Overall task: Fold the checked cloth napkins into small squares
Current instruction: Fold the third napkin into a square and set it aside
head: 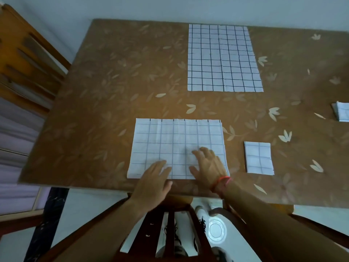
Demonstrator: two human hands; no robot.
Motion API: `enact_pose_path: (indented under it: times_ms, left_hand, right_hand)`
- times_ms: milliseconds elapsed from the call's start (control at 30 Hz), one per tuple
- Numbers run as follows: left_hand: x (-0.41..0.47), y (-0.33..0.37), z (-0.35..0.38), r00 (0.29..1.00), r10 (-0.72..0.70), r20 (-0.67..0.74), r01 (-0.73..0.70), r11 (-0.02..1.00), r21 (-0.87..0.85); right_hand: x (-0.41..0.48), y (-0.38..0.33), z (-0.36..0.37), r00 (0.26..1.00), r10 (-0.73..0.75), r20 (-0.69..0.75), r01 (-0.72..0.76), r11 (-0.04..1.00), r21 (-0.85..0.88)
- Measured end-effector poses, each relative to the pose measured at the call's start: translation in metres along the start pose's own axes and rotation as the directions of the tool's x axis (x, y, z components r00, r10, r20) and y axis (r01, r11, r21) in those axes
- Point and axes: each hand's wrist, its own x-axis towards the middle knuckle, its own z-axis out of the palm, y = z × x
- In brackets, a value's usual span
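Both hands, left hand (154,173) and right hand (206,163), lie flat with fingers spread on the half-folded napkin (170,140); creases should be smoothed toward 12 o'clock before refolding.

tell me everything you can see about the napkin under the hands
The napkin under the hands is pale cloth with a thin dark grid, apparently folded once into a wide rectangle with layered edges along its far side. It lies flat near the table's front edge. The left hand and right hand press flat on its near part.
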Motion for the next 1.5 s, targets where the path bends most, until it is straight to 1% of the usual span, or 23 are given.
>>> enact_pose_path:
  times_ms: [100, 167, 267, 500, 633, 867, 1000, 1200, 1333, 1500]
  left_hand:
    - [-0.020, 0.010, 0.011, 0.997, 0.071, 0.017, -0.073, 0.994, 0.081]
    - [-0.029, 0.015, 0.014, 0.994, 0.105, 0.030, -0.108, 0.984, 0.142]
    - [-0.034, 0.020, 0.019, 0.995, 0.088, 0.044, -0.096, 0.971, 0.219]
    - [-0.034, 0.024, 0.034, 0.996, 0.037, 0.085, -0.053, 0.980, 0.192]
    - [-0.030, 0.024, 0.036, 0.998, 0.006, 0.061, -0.017, 0.983, 0.182]
    - [-0.029, 0.021, 0.042, 0.999, 0.003, 0.044, -0.010, 0.986, 0.167]
    - [-0.029, 0.018, 0.043, 0.999, -0.011, 0.050, 0.002, 0.984, 0.178]
    - [-0.029, 0.015, 0.046, 0.997, -0.033, 0.072, 0.017, 0.978, 0.207]
    - [-0.032, 0.013, 0.044, 0.998, -0.048, 0.044, 0.037, 0.975, 0.221]
    - [-0.035, 0.006, 0.044, 0.998, -0.033, 0.056, 0.019, 0.972, 0.235]
  right_hand:
    - [-0.026, -0.016, 0.018, 0.996, -0.091, -0.016, 0.089, 0.988, -0.123]
    - [-0.037, -0.023, 0.026, 0.991, -0.131, -0.022, 0.127, 0.981, -0.145]
    - [-0.050, -0.029, 0.040, 0.984, -0.180, 0.008, 0.178, 0.966, -0.190]
    - [-0.059, -0.034, 0.064, 0.962, -0.234, 0.138, 0.261, 0.937, -0.232]
    - [-0.056, -0.036, 0.066, 0.969, -0.202, 0.139, 0.229, 0.950, -0.215]
    - [-0.052, -0.038, 0.074, 0.968, -0.213, 0.134, 0.240, 0.942, -0.236]
    - [-0.049, -0.039, 0.075, 0.973, -0.205, 0.109, 0.226, 0.946, -0.234]
    - [-0.048, -0.037, 0.076, 0.969, -0.214, 0.123, 0.239, 0.940, -0.245]
    - [-0.047, -0.036, 0.076, 0.970, -0.209, 0.126, 0.235, 0.937, -0.257]
    - [-0.047, -0.036, 0.077, 0.971, -0.212, 0.108, 0.235, 0.931, -0.278]
